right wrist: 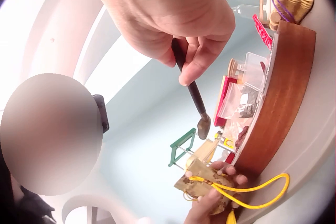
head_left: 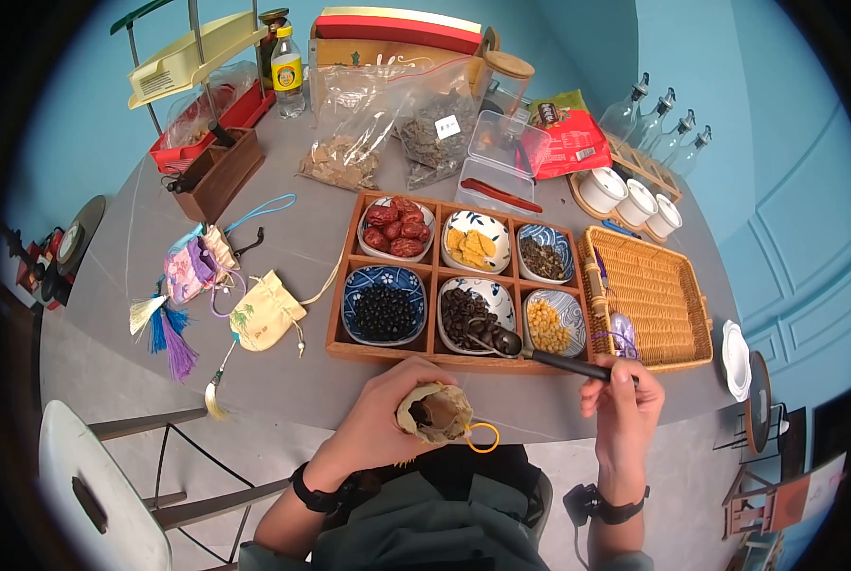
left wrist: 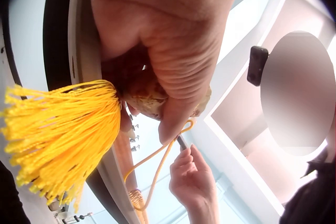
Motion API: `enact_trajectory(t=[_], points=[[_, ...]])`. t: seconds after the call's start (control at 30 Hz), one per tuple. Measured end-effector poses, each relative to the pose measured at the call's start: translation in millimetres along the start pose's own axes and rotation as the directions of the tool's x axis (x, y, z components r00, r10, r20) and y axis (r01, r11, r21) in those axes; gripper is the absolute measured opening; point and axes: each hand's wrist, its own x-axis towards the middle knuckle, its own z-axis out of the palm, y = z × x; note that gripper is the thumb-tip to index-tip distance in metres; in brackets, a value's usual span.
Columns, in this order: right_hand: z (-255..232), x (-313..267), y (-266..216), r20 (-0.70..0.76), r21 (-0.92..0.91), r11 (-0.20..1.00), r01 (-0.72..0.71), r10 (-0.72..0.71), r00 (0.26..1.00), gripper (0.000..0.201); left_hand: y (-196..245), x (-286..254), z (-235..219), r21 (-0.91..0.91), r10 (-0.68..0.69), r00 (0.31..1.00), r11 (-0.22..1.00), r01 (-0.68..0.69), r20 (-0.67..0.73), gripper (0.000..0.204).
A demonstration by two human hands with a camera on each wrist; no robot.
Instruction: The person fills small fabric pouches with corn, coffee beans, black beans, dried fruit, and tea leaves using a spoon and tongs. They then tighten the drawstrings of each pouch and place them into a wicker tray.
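Our left hand [head_left: 373, 419] curls its fingers around a small open pouch [head_left: 433, 413], mouth up, between us and a compartmented wooden tray [head_left: 387, 357] on the grey tabletop [head_left: 539, 404]. A yellow cord [head_left: 497, 437] and tassel [left wrist: 68, 140] hang from it. Our right hand [head_left: 625, 409] pinches a spoon [head_left: 577, 364] by its black handle, thumb against fingers; its bowl is at the dark-bean dish [head_left: 495, 298], though we cannot tell whether they touch.

Beige yellow-corded pouch [head_left: 452, 402], mouth open, black-handled spoon [head_left: 560, 362], raised, apart from it
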Motion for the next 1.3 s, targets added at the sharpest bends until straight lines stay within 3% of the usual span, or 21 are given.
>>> enact_trajectory(t=[0.33,0.4,0.47,0.57,0.6,0.67,0.7,0.73,0.8,0.83,0.97,1.03,1.07,1.2,1.3], points=[[-2,-39,-26,0.13,-0.012,1.0,0.019,-0.017,0.991,0.028,-3,-1,1,0.013,-0.037,0.999,0.999,0.037,0.001,0.057],[3,-45,-33,0.157,-0.141,0.99,-0.01,0.032,0.987,0.025,0,0,1,-0.051,-0.038,0.999,0.998,0.038,0.005,0.054],[7,-46,-35,0.186,-0.151,0.989,-0.005,0.033,0.982,0.021,-2,0,1,-0.037,-0.029,1.0,0.999,0.029,0.01,0.055],[14,-47,-33,0.343,-0.314,0.918,0.242,-0.128,0.93,0.021,-1,0,1,-0.013,-0.018,1.0,1.0,0.018,0.019,0.056],[17,-45,-37,0.343,-0.314,0.918,0.242,-0.128,0.931,0.021,0,1,1,-0.002,-0.016,1.0,1.0,0.016,0.022,0.055],[23,-41,-47,0.598,-0.497,0.626,0.6,-0.254,0.76,0.022,0,1,2,-0.004,-0.022,1.0,1.0,0.022,0.019,0.055],[28,-43,-45,0.632,-0.5,0.554,0.666,-0.293,0.718,0.026,0,0,2,-0.008,-0.027,1.0,1.0,0.027,0.014,0.055],[31,-44,-45,0.632,-0.5,0.554,0.666,-0.292,0.718,0.026,-1,0,2,-0.009,-0.028,1.0,1.0,0.028,0.014,0.055],[34,-45,-45,0.765,-0.443,0.348,0.826,-0.334,0.551,0.03,-3,0,2,0.007,-0.008,1.0,1.0,0.008,0.018,0.056],[32,-47,-43,0.776,-0.439,0.314,0.842,-0.34,0.532,0.032,-4,0,2,0.006,-0.008,1.0,1.0,0.008,0.017,0.056],[24,-47,-51,0.761,-0.435,0.321,0.841,-0.368,0.534,0.029,3,0,0,0.011,-0.019,1.0,1.0,0.019,0.025,0.055],[15,-48,-58,0.694,-0.481,0.374,0.793,-0.391,0.605,0.024,5,0,-1,0.009,-0.031,0.999,0.999,0.031,0.034,0.053],[10,-47,-58,0.696,-0.479,0.373,0.794,-0.39,0.603,0.024,4,0,-1,0.008,-0.027,0.999,1.0,0.027,0.033,0.053],[-2,-42,-51,0.542,-0.48,0.418,0.771,-0.55,0.636,0.021,4,0,0,0.014,-0.025,0.999,1.0,0.025,0.032,0.053],[1,-33,-45,0.438,-0.659,0.351,0.666,-0.541,0.718,0.023,-3,0,2,0.025,-0.017,1.0,1.0,0.017,0.013,0.055]])
